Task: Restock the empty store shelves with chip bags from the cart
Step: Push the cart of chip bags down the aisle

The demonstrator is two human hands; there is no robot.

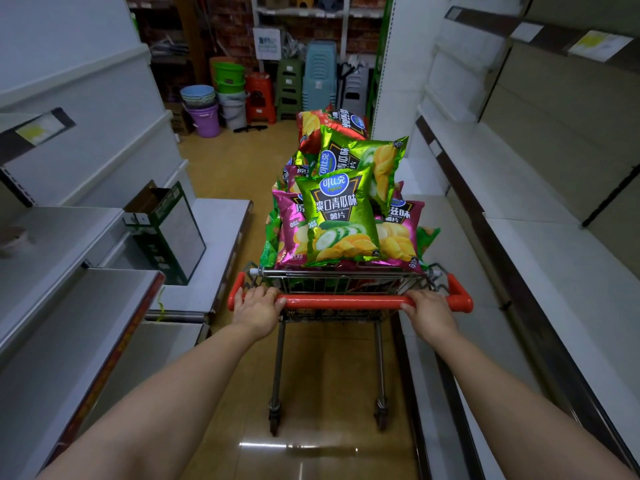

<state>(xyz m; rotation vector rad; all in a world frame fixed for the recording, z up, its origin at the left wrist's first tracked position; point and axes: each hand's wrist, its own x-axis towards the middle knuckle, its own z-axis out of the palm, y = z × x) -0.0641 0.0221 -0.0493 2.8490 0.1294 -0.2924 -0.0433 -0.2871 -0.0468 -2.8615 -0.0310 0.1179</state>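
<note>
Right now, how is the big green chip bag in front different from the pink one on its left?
The green chip bag is green and pictures cucumber slices; the pink bag is pink and shows only chips. The green chip bag shows whole; the pink bag is partly hidden behind it. Both are shiny and sit in the cart.

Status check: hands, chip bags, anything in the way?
Left hand and right hand both grip the handle. Chip bags heaped in cart, none on shelves yet. Box on the left beside the path; buckets at aisle end.
</note>
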